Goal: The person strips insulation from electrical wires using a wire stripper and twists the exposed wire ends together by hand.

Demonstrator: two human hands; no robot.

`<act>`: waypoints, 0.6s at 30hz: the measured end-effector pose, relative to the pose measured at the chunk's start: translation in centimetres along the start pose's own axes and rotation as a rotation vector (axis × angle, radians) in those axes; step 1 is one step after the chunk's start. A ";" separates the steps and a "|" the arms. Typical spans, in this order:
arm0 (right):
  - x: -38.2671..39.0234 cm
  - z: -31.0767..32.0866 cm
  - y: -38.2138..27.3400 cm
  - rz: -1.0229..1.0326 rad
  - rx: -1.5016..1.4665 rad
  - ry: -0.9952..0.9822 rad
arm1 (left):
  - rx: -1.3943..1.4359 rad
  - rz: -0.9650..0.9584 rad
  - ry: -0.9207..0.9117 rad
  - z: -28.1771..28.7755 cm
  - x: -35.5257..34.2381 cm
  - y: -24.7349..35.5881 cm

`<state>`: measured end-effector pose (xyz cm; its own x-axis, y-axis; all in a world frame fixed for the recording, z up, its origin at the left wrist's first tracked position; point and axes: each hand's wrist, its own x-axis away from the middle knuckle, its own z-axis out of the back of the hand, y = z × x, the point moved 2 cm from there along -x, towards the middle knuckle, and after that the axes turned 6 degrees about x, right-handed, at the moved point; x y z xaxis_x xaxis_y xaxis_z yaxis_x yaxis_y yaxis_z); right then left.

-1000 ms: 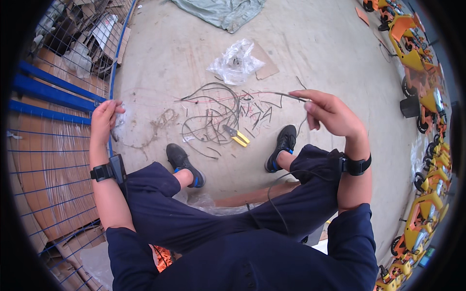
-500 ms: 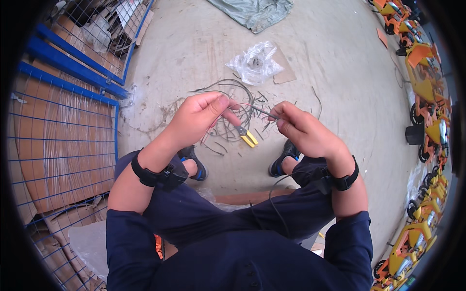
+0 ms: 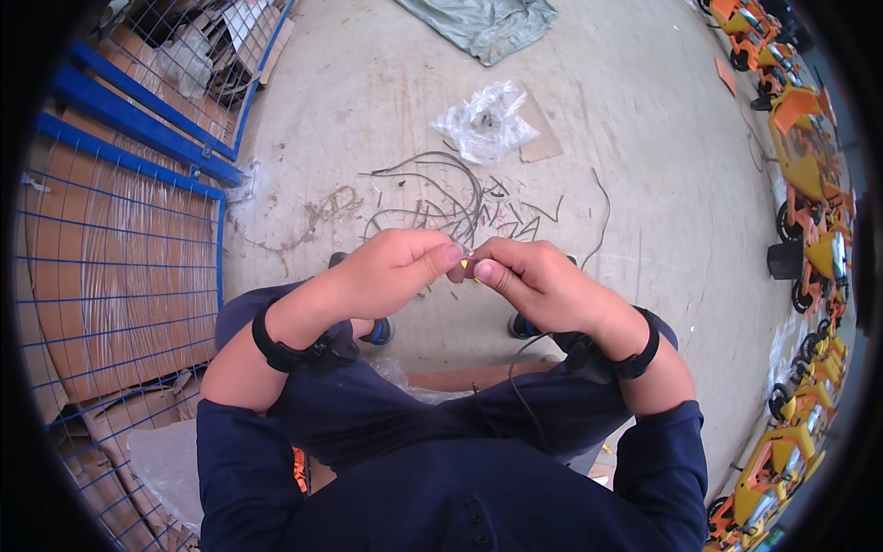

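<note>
My left hand (image 3: 402,267) and my right hand (image 3: 529,281) meet in front of my knees, thumbs and forefingers pinched almost tip to tip. Between them runs a thin dark cable with a fine wire at its end, now nearly all covered by the fingers. My left fingers are closed on the wire end, my right ones on the cable. Bits of yellow show just behind the fingertips, from the yellow-handled pliers (image 3: 464,264) on the floor, mostly hidden by my hands. Beyond them lies a loose loop of dark cable (image 3: 478,189) among several short offcuts (image 3: 529,225).
Farther off, a crumpled clear plastic bag (image 3: 483,124) rests on a cardboard piece (image 3: 543,138). A green-grey sheet (image 3: 492,28) lies at the top. Blue wire-mesh fencing (image 3: 221,248) with wrapped cardboard stands left. Yellow-orange wheeled machines (image 3: 800,166) line the right, beside a black box (image 3: 785,258).
Both hands have come down and closer together, the right moving left. The stretch of cable and red wire visible between them is now hidden. The pliers have become mostly covered.
</note>
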<state>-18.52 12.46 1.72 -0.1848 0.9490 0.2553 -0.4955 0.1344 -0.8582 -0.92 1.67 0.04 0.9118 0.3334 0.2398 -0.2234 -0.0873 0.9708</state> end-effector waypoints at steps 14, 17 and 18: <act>2.8 -0.8 0.2 0.308 0.390 -0.027 | -0.339 0.005 -0.353 0.0 3.4 -1.0; 3.3 -0.2 1.1 0.301 0.375 0.015 | -0.182 0.092 -0.436 0.9 3.9 -2.1; 3.3 0.0 1.4 0.295 0.368 0.012 | -0.160 0.068 -0.442 1.2 4.1 -2.7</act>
<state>-19.86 15.77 1.39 -0.3541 0.9351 0.0170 -0.6917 -0.2496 -0.6777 3.85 2.20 -1.61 0.9446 -0.1024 0.3118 -0.3067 0.0624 0.9497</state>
